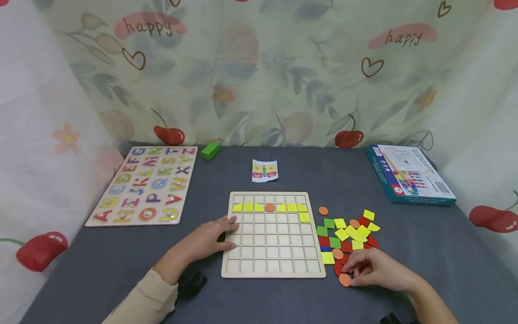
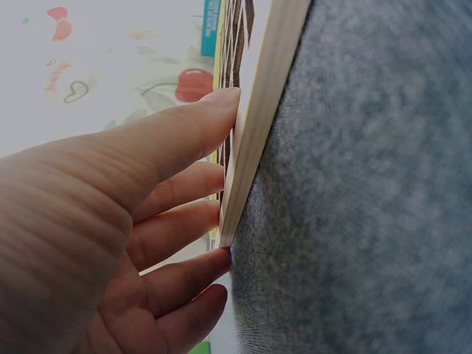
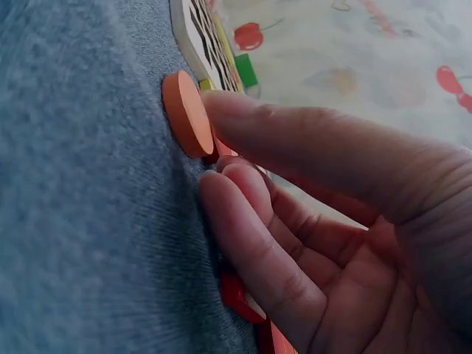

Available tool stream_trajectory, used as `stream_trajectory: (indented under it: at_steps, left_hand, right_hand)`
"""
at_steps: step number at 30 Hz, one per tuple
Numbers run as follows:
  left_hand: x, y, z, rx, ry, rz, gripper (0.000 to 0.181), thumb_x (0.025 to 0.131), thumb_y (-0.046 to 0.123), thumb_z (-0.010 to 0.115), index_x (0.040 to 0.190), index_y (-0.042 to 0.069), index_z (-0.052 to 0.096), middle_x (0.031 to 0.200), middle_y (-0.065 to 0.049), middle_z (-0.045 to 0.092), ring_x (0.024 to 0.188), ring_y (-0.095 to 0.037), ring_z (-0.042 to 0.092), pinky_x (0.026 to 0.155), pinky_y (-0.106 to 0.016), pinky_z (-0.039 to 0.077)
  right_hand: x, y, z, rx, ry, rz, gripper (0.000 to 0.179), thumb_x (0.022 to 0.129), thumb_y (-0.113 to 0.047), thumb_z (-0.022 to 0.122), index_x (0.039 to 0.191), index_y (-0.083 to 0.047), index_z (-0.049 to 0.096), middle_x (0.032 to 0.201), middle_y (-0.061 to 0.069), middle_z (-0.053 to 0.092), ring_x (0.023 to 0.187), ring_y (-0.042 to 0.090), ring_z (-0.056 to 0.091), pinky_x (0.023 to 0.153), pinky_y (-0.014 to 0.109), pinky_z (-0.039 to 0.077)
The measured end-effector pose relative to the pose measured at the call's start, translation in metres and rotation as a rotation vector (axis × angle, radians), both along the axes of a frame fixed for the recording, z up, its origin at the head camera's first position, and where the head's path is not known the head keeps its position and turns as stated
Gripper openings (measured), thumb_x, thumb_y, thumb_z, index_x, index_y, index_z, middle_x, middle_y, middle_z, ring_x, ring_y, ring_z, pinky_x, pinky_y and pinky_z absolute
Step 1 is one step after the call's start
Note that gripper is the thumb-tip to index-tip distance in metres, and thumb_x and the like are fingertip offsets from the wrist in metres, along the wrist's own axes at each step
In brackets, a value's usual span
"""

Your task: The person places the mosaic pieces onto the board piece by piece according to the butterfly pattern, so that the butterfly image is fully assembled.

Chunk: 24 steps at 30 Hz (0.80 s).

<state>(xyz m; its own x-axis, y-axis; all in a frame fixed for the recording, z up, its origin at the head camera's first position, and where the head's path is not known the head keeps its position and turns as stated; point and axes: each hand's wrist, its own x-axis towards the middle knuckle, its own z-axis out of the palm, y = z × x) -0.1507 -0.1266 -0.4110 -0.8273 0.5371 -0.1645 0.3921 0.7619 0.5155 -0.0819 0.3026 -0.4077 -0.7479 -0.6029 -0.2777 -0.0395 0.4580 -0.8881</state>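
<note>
A wooden grid board (image 1: 275,235) lies flat, with a row of yellow pieces (image 1: 291,207), an orange disc (image 1: 270,207) among them and a yellow square (image 1: 304,218) below the row's right end. My left hand (image 1: 210,237) rests at the board's left edge, thumb and fingertips against the rim. Over the loose pieces right of the board is my right hand (image 1: 378,270), fingers bent. Its thumb tip meets the edge of another orange disc (image 3: 188,114) that lies on the cloth; the other fingertips are close to red pieces (image 3: 242,297).
Loose yellow, green, red and orange pieces (image 1: 356,234) spread right of the board. Behind it lies a butterfly picture card (image 1: 265,171). An alphabet puzzle board (image 1: 141,186) and a green block (image 1: 210,151) are at back left, a flat box (image 1: 413,175) at back right.
</note>
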Motion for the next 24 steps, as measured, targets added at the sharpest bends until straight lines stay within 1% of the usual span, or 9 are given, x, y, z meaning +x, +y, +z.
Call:
stream_trajectory:
  at_steps: [2,7,11,18,22,24]
  left_hand:
    - [-0.0003,0.0001,0.0001,0.000,0.002,-0.002,0.056,0.084,0.034,0.067,0.134,0.012,0.052,0.148,-0.004,0.038,0.141,-0.026,0.028,0.111,-0.048,0.030]
    - [0.0000,0.0000,-0.0001,0.003,0.009,-0.005,0.056,0.084,0.033,0.067,0.134,0.012,0.051,0.148,-0.004,0.038,0.141,-0.027,0.028,0.111,-0.048,0.030]
    - [-0.0001,-0.0006,-0.0005,0.005,0.010,-0.006,0.057,0.084,0.033,0.067,0.134,0.012,0.051,0.148,-0.004,0.038,0.140,-0.027,0.028,0.111,-0.049,0.030]
    - [-0.0006,-0.0011,-0.0013,0.007,0.015,-0.011,0.057,0.084,0.033,0.067,0.134,0.011,0.051,0.148,-0.005,0.039,0.140,-0.027,0.029,0.110,-0.049,0.030]
    - [-0.0006,-0.0006,-0.0013,0.005,0.016,-0.008,0.057,0.084,0.034,0.067,0.134,0.011,0.051,0.148,-0.004,0.039,0.140,-0.027,0.029,0.111,-0.048,0.030]
    - [-0.0006,-0.0003,-0.0010,0.004,0.015,-0.006,0.057,0.084,0.033,0.067,0.134,0.011,0.051,0.148,-0.004,0.038,0.140,-0.027,0.029,0.111,-0.048,0.030]
  right_hand:
    - [0.0012,0.0003,-0.0006,0.000,0.013,0.001,0.025,0.085,-0.015,0.068,0.105,0.000,0.066,0.089,0.014,0.059,0.072,0.009,0.058,0.063,0.019,0.053]
    - [0.0032,-0.0017,-0.0045,0.011,0.076,0.000,0.018,0.084,-0.016,0.069,0.098,-0.005,0.067,0.088,0.008,0.059,0.072,0.009,0.057,0.062,0.021,0.054]
    - [0.0037,-0.0040,-0.0066,0.007,0.098,0.008,0.016,0.083,-0.015,0.069,0.097,-0.006,0.068,0.087,0.007,0.058,0.071,0.010,0.057,0.061,0.021,0.053]
    - [0.0041,-0.0055,-0.0071,0.043,0.106,0.012,0.018,0.081,-0.018,0.072,0.095,-0.008,0.068,0.086,0.005,0.056,0.070,0.011,0.056,0.058,0.021,0.052]
    - [0.0030,-0.0075,-0.0059,0.084,0.065,-0.015,0.021,0.082,-0.023,0.071,0.094,-0.007,0.063,0.080,0.001,0.058,0.067,0.010,0.056,0.057,0.020,0.051]
    - [0.0017,-0.0086,-0.0043,0.084,0.041,-0.024,0.023,0.083,-0.024,0.070,0.095,-0.006,0.061,0.078,0.001,0.059,0.067,0.011,0.057,0.058,0.020,0.051]
